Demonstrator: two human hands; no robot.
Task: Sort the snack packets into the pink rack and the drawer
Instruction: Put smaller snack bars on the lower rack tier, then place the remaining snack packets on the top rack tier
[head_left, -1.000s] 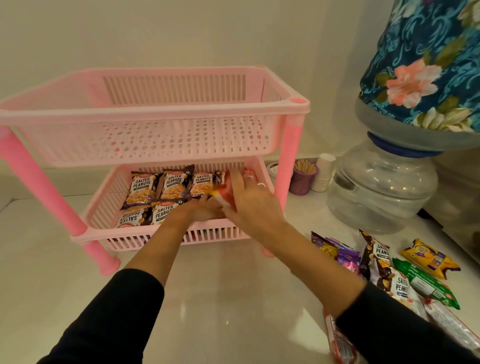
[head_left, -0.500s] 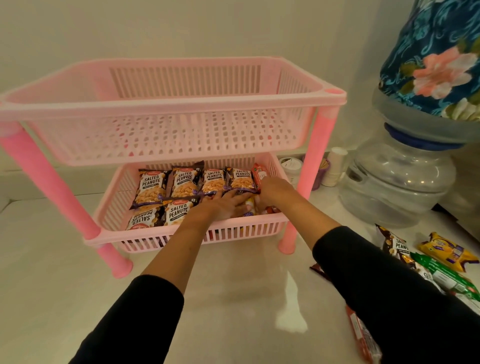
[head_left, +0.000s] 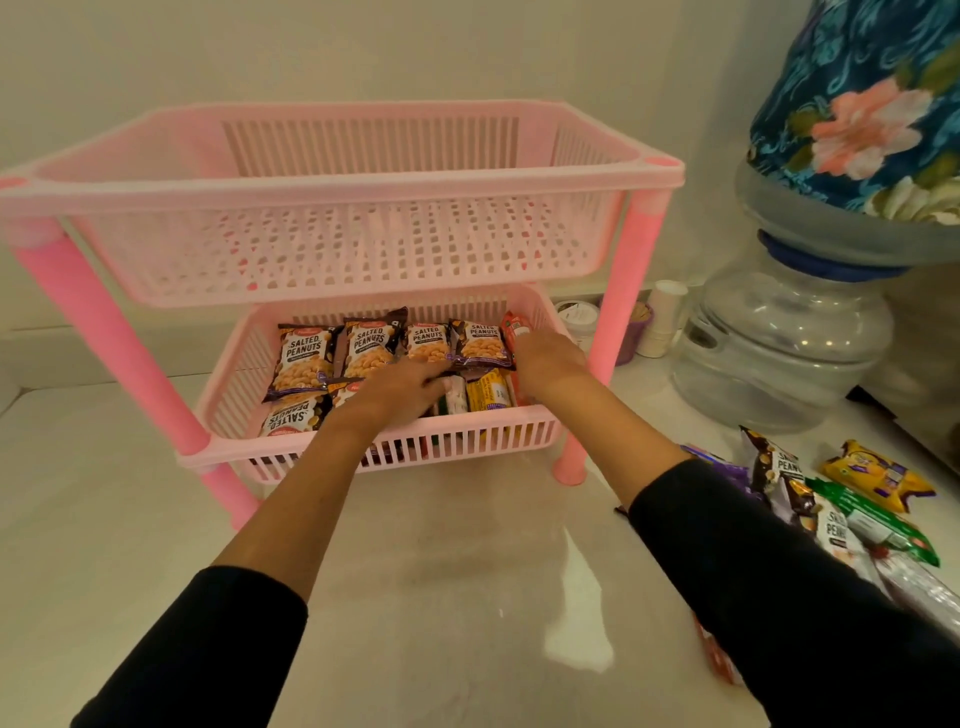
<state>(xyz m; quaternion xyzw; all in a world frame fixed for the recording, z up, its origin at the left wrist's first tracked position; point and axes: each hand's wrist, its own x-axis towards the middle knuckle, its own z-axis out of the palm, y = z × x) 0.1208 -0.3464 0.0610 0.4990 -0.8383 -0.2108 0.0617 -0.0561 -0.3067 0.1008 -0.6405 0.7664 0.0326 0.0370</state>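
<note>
I'd keep the pink rack (head_left: 332, 182) steady and fill its lower tier row by row — salted-peanut packets (head_left: 363, 353) flat at the back, slim ones upright in front. My left hand (head_left: 400, 389) lies flat, fingers extended, on the front-row packets. My right hand (head_left: 545, 358) presses a red packet (head_left: 514, 327) at the tier's right end — gripping it, I think, though the fingers are hidden.

**Both hands in the lower tray**

Reaching into the lower tray (head_left: 457, 441) of the pink rack (head_left: 332, 182): left hand (head_left: 400, 387) flat on salted peanut packets (head_left: 363, 348), right hand (head_left: 545, 358) against a red packet (head_left: 514, 327) at the tray's right edge. More packets (head_left: 852, 499) near the counter's (head_left: 441, 561) right edge.
</note>
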